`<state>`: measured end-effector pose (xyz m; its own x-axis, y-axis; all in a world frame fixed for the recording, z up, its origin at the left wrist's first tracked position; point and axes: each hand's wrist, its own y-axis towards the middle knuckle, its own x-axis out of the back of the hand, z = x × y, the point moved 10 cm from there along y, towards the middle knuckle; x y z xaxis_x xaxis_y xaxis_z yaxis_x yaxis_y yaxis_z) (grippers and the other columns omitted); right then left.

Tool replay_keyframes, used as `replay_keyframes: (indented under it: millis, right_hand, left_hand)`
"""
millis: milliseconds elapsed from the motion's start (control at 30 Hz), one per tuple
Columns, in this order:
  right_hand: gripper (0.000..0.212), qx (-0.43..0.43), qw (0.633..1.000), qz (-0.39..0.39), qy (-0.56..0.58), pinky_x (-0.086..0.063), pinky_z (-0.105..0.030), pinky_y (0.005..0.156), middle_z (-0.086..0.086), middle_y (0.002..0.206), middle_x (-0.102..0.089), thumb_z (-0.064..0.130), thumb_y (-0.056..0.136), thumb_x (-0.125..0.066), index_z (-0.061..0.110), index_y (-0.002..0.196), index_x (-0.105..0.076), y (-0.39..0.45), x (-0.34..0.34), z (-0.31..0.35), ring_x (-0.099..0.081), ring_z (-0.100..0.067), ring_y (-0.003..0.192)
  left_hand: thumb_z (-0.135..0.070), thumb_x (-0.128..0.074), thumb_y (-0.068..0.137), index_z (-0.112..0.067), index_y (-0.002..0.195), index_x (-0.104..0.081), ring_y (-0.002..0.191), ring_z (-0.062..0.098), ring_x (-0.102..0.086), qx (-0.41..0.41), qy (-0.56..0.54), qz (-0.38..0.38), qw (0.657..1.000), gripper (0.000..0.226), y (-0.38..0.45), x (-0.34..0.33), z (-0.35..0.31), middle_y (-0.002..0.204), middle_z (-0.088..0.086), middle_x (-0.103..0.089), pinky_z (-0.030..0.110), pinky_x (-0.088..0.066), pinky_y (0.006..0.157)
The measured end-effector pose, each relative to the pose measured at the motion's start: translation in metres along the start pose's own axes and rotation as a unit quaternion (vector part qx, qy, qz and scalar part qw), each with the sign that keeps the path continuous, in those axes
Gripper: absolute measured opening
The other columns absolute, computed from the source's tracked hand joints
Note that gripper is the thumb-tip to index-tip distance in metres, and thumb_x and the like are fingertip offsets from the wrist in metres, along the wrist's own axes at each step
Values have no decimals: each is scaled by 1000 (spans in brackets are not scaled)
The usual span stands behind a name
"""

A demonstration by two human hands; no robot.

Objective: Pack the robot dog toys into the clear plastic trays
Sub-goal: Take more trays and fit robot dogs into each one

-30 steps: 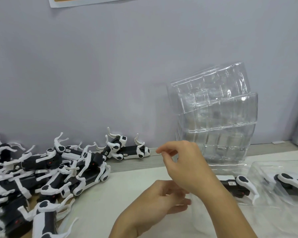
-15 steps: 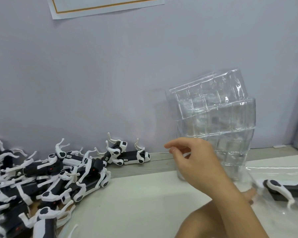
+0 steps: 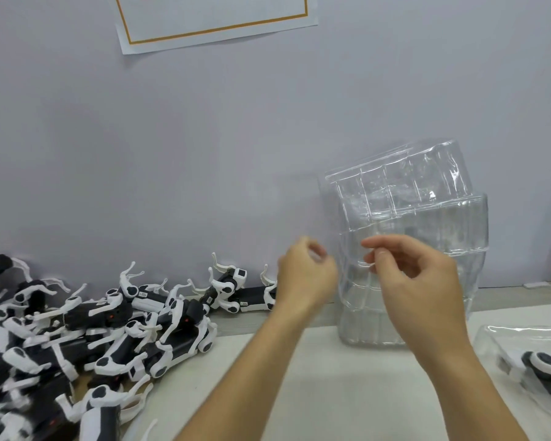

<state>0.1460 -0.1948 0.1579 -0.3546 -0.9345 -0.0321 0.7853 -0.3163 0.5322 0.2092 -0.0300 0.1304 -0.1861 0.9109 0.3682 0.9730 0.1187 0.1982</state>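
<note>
A tall stack of clear plastic trays (image 3: 427, 202) leans against the wall at the back right. My right hand (image 3: 417, 281) is raised in front of it, thumb and forefinger a small gap apart, with nothing plainly between them. At the stack's left edge my left hand (image 3: 306, 275) hovers blurred, fingers curled; contact with a tray cannot be told. A pile of black-and-white robot dog toys (image 3: 77, 323) covers the left of the table. At the right edge, a clear tray (image 3: 497, 335) holds one dog (image 3: 547, 367).
Two more dogs (image 3: 233, 281) lie along the wall behind my left hand. Between the pile and the trays lies the white table top (image 3: 347, 393). A grey wall with a paper sheet (image 3: 217, 20) closes off the back.
My left hand rose from low near the table up to the stack's left edge. The right hand shifted right, in front of the stack. The tray with the dog now lies farther right.
</note>
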Motion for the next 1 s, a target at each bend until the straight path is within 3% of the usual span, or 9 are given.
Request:
replay_keyframes:
  millis: [67,167,300,367,567,700,833,933,1000]
  right_hand:
    - [33,-18,1000,-2,8,-48,-10,65,12,76,-73,4,92,-58,29,78,-75,0,-1,-4,-70,-8,75]
    - [32,-38,999,2,1,-47,-17,68,16,79,-73,7,92,-59,31,79,-75,-2,-3,-10,-69,-4,78]
    - [32,-49,999,0,-1,-46,-20,71,17,79,-73,7,92,-59,30,78,-75,-3,-2,-17,-68,-3,79]
    - [32,-53,999,0,0,-46,-20,71,16,80,-73,6,92,-59,30,78,-75,-3,-1,-20,-68,-3,79]
    - [31,-71,997,1,5,-50,-28,74,14,79,-73,7,92,-58,30,80,-75,-3,-4,-32,-68,-7,78]
    - [31,-78,997,14,25,-50,-26,69,9,79,-75,5,95,-53,27,88,-73,-6,-10,-33,-71,-7,75]
    - [28,-129,988,17,82,-52,-27,72,-1,87,-75,12,103,-43,23,100,-69,-7,-17,-40,-73,-17,83]
    - [30,-201,971,61,117,-51,-29,76,-7,102,-72,29,108,-35,22,112,-64,-12,-29,-52,-70,-22,92]
    - [35,-228,962,118,95,-51,-31,80,-3,109,-69,43,106,-32,28,117,-61,-19,-41,-56,-67,-21,98]
  left_hand:
    - [-17,-60,86,-31,121,-47,107,27,-64,-36,-67,-32,997,40,12,18,-29,125,7,-59,51,-57,84]
    - [-41,-78,80,-53,142,-29,130,3,-37,-98,-66,51,992,80,25,11,-64,148,-12,-36,44,-47,103]
    - [-33,-79,83,-31,123,-61,103,0,-46,-110,-7,64,992,44,36,-2,-85,142,-1,-47,44,-55,94]
    - [-26,-77,86,-23,108,-65,89,-7,-47,-119,-6,40,992,26,35,-3,-86,129,-5,-52,45,-57,87]
    - [-19,-74,88,-21,104,-63,108,-3,-56,-191,-97,-60,975,19,4,39,-94,91,-43,-55,50,-52,95]
    - [-19,-76,85,-30,100,-65,114,21,-62,-161,-149,-109,970,22,-25,83,-60,105,-39,-57,48,-53,96]
    - [-8,-77,82,-31,88,-68,105,18,-65,-121,-165,-147,968,26,-62,119,1,109,-17,-68,27,-56,75]
    - [-2,-78,78,-32,84,-69,116,15,-62,-83,-113,-177,974,32,-92,130,50,116,-9,-67,33,-53,91]
    - [1,-79,76,-35,79,-70,130,15,-52,-54,-81,-181,979,38,-105,125,76,135,-14,-57,20,-52,92]
